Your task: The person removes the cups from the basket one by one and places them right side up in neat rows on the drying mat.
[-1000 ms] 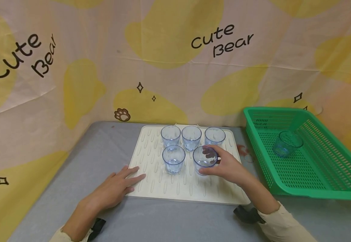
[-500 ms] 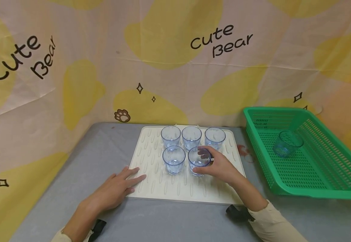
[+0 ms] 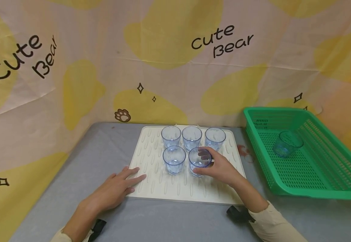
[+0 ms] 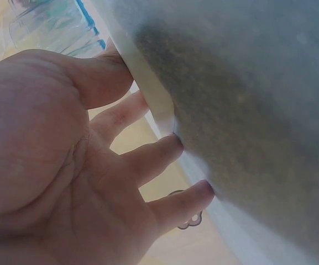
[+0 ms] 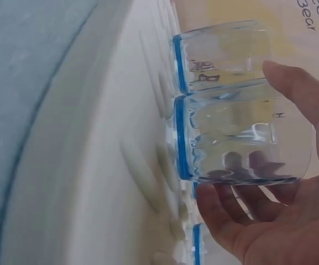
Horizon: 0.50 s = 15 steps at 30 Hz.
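My right hand (image 3: 221, 168) grips a clear bluish drinking glass (image 3: 197, 169) from its right side, thumb at the front and fingers behind. The right wrist view shows this glass (image 5: 231, 132) upright, its blue-tinted base at the ridged white mat (image 3: 154, 188). Just left of it stands a second glass (image 3: 173, 164) in the front row. Behind them, three matching glasses form a back row, among them the middle glass (image 3: 192, 137). My left hand (image 3: 116, 188) rests with spread fingers on the mat's left edge; the left wrist view shows its fingertips (image 4: 173, 144) along that edge.
A green perforated basket (image 3: 317, 193) stands on the right side of the grey table (image 3: 81, 168), with one glass (image 3: 287, 144) tilted inside it. A printed cloth (image 3: 169, 80) hangs behind the table. Dark straps (image 3: 237, 214) circle both wrists.
My right hand has shifted the gripped glass a little left, closer to the other front-row glass, and has held still over the last half second. The left hand stays in place.
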Motion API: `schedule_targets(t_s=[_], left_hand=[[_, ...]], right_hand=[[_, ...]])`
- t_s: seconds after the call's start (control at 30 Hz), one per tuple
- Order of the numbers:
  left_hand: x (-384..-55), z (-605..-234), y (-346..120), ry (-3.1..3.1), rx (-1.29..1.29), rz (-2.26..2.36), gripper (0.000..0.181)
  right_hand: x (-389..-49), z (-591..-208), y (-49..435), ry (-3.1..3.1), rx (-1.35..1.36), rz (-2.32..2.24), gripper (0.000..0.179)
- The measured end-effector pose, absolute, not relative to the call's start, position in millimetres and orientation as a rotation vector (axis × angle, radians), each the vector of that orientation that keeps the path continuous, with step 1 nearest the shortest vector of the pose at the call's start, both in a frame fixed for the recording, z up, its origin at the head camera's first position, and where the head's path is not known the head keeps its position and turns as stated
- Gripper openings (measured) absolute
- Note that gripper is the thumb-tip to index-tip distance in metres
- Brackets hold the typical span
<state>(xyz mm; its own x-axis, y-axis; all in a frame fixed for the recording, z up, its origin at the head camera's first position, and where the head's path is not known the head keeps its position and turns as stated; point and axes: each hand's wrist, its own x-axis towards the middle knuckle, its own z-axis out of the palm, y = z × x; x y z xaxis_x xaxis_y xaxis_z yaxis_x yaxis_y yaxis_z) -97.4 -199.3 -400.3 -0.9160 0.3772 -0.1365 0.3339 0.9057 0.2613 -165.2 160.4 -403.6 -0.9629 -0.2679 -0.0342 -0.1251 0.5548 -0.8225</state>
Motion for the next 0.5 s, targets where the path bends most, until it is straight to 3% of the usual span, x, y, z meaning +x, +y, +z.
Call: schedule_targets(t_s=[0.5], left_hand=[[-97.9, -399.7, -197.1, 2.884, 0.527, 0.345, 0.055]], right_hand=[[-165.0, -403.1, 161.5, 2.627, -0.37, -1.387, 0.077]])
